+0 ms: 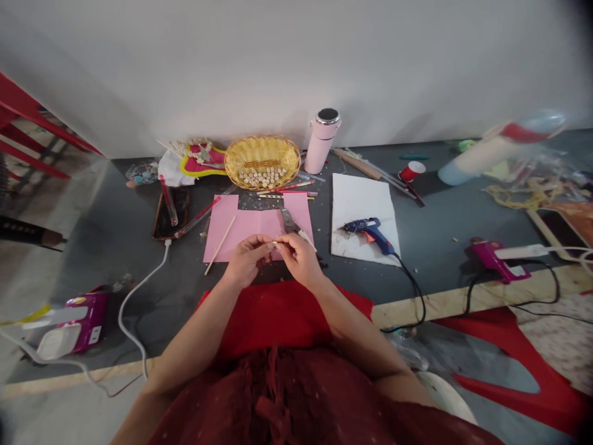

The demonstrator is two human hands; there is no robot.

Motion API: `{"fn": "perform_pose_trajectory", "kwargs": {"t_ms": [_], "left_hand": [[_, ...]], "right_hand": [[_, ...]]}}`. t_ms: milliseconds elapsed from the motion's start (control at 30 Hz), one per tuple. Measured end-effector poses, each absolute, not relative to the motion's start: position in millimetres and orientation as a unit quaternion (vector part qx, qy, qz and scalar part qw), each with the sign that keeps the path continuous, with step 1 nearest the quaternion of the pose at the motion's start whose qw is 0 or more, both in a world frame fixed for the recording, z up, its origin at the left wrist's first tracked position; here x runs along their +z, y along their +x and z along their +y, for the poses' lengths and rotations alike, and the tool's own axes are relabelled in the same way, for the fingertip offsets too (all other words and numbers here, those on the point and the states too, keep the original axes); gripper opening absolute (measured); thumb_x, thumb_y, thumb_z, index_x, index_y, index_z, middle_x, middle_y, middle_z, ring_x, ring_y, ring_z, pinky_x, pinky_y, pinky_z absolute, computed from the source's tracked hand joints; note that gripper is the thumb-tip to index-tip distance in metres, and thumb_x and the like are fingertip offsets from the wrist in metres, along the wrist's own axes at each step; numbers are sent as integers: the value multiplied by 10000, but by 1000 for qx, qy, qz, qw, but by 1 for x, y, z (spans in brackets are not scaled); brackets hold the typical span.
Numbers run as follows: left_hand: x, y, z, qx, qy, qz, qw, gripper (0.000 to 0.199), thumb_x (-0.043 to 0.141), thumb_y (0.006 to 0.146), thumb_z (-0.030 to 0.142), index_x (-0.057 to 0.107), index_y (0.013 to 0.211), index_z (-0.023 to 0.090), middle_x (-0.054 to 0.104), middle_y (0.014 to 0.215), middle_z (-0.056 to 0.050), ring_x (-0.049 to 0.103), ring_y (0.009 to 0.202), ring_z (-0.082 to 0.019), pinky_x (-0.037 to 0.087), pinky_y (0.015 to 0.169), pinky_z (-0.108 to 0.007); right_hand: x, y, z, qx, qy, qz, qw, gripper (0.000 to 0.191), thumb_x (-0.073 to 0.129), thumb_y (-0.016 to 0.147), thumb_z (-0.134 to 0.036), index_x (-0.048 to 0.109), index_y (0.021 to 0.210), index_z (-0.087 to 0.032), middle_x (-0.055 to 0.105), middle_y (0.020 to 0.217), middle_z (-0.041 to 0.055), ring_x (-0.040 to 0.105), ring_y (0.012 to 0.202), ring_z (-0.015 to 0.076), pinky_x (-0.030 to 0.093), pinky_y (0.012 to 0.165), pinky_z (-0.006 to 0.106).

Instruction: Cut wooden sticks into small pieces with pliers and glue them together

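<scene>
My left hand point(249, 258) and my right hand point(298, 254) meet over the near edge of a pink paper sheet point(259, 220). Between their pinched fingertips sits a tiny pale piece point(275, 243), mostly covered, too small to name. Both hands are closed on it. Left of them, a thin wooden stick point(220, 245) lies slantwise on the paper. Pliers point(291, 224) with pale handles lie just beyond my right hand. A wicker basket point(262, 148) behind the paper holds many small pale wooden bits point(264, 178). Under my wrists is a red cloth point(273, 315).
A blue glue gun point(368, 232) rests on a white board point(343, 201) to the right, its cord running off the front edge. A pink flask point(322, 141) stands by the wall. Power strips point(500, 259) sit at both sides; a phone point(170, 210) charges at left.
</scene>
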State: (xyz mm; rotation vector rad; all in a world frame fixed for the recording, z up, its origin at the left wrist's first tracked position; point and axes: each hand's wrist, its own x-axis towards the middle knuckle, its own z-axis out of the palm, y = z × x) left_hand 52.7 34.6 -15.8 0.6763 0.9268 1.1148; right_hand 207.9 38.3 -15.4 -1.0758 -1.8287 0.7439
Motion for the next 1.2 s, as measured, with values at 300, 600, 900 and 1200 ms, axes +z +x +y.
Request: {"fn": "perform_pose_trajectory", "kwargs": {"t_ms": [300, 600, 900, 1200], "left_hand": [[-11, 55, 32, 505, 326, 426, 676, 171, 763, 679, 226, 648, 775, 144, 580, 577, 28, 504, 503, -54, 389, 503, -170], [-10, 54, 30, 515, 334, 425, 665, 154, 755, 695, 225, 633, 754, 152, 583, 582, 29, 509, 507, -55, 381, 505, -169], [-17, 54, 30, 526, 377, 425, 632, 148, 742, 720, 240, 639, 781, 154, 580, 610, 27, 510, 543, -59, 397, 544, -181], [-16, 54, 29, 532, 391, 430, 616, 158, 738, 723, 258, 631, 770, 153, 577, 608, 24, 503, 550, -62, 388, 543, -183]], "right_hand": [[-16, 207, 38, 266, -445, -733, 440, 136, 496, 915, -255, 619, 893, -204, 670, 848, 48, 604, 793, 160, 482, 729, 289], [-14, 207, 34, 307, -443, -708, 456, 145, 535, 895, -282, 627, 981, -211, 683, 894, 39, 623, 795, 150, 497, 707, 271], [-13, 207, 36, 302, -443, -711, 456, 143, 511, 903, -269, 636, 921, -200, 678, 854, 41, 608, 771, 151, 483, 693, 266], [-13, 208, 35, 326, -453, -705, 438, 180, 489, 913, -303, 636, 955, -208, 687, 879, 47, 613, 764, 152, 479, 666, 266]]}}
